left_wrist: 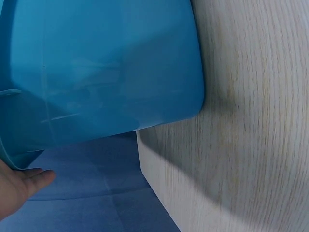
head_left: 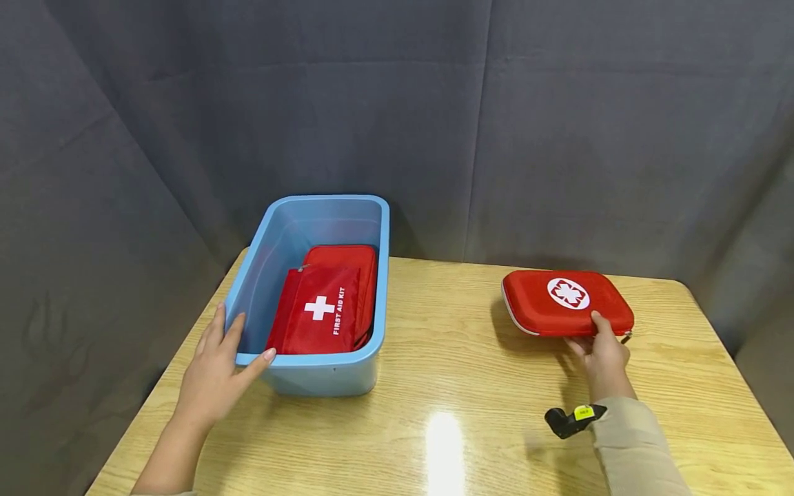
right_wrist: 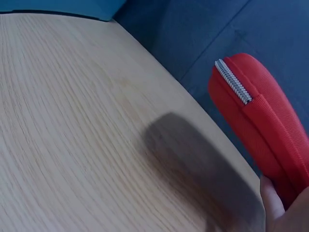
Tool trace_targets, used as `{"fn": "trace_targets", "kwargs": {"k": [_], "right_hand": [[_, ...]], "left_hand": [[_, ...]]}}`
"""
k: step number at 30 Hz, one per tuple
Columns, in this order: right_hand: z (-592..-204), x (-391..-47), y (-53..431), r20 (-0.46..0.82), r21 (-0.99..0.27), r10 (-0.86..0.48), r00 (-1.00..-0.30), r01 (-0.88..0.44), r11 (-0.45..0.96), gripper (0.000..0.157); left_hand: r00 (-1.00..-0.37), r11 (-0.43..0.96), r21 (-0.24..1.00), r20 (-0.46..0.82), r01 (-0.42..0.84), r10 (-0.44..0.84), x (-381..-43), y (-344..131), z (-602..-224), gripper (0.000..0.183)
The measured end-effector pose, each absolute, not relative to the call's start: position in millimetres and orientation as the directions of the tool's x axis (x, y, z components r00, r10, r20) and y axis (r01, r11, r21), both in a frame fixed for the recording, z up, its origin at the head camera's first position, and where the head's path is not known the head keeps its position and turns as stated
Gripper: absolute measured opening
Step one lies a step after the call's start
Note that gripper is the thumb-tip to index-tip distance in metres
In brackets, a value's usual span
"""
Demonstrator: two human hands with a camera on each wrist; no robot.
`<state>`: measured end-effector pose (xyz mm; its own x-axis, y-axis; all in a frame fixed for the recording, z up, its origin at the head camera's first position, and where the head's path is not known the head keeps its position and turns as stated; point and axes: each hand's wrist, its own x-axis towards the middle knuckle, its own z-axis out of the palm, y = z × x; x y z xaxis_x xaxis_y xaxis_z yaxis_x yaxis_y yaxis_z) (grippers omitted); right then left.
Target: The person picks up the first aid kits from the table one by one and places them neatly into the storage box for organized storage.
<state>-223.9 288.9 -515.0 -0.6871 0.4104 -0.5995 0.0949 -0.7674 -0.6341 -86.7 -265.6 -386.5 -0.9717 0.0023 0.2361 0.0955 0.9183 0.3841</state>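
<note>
A red hard-shell first aid case (head_left: 533, 303) with a white round emblem and a zipper is held above the table's right side. My right hand (head_left: 604, 355) grips its near edge, thumb on top and fingers beneath; the right wrist view shows the zipped side of the case (right_wrist: 260, 116). On the left stands a blue plastic bin (head_left: 356, 359). My left hand (head_left: 214, 372) rests on its near left rim with fingers spread. Inside the bin, a flat red first aid pouch (head_left: 319, 324) with a white cross lies partly over another red case (head_left: 347, 255).
The wooden table (head_left: 446, 358) carries the bin and shows a bright glare spot near its front. Behind it hangs a grey curtain (head_left: 434, 138). A black device with a yellow label (head_left: 577, 417) is at my right wrist.
</note>
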Motion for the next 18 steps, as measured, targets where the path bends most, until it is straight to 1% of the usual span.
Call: {"fn": "trace_targets", "kwargs": {"k": [4,6,7,9,12,14,18], "right_hand": [[-500.0,-220.5,279.5,-0.595,-0.647,0.399,-0.698,0.121,-0.753,0.085],[-495.8,-220.3,276.4,-0.577,-0.656,0.388,-0.719,0.126,-0.744,0.077],[-485.7,-217.0,270.2,-0.579,-0.658,0.386,-0.718,0.131,-0.742,0.073],[-487.7,-221.3,269.8,-0.564,-0.666,0.388,-0.729,0.124,-0.735,0.074],[-497.5,-230.7,273.2,-0.534,-0.676,0.373,-0.759,0.119,-0.727,0.078],[-502.0,-236.0,273.3,-0.503,-0.711,0.384,-0.774,0.119,-0.693,0.081],[-465.4,-223.8,249.8,-0.508,-0.689,0.359,-0.783,0.119,-0.715,0.073]], "left_hand": [[-0.975,0.92,0.384,0.223,0.077,-0.011,-86.5,-265.3,-387.3,0.076],[-0.976,0.92,0.385,0.219,0.071,-0.017,-86.6,-265.1,-387.7,0.076],[-0.976,0.92,0.386,0.219,0.069,-0.018,-86.7,-265.2,-387.9,0.077],[-0.975,0.919,0.387,0.22,0.069,-0.02,-86.9,-265.1,-388.1,0.077],[-0.975,0.92,0.387,0.223,0.069,-0.021,-87.1,-265.2,-388.2,0.077],[-0.974,0.92,0.386,0.227,0.07,-0.02,-87.3,-265.3,-388.3,0.078],[-0.973,0.921,0.383,0.23,0.073,-0.019,-87.9,-265.6,-388.7,0.079]]}}
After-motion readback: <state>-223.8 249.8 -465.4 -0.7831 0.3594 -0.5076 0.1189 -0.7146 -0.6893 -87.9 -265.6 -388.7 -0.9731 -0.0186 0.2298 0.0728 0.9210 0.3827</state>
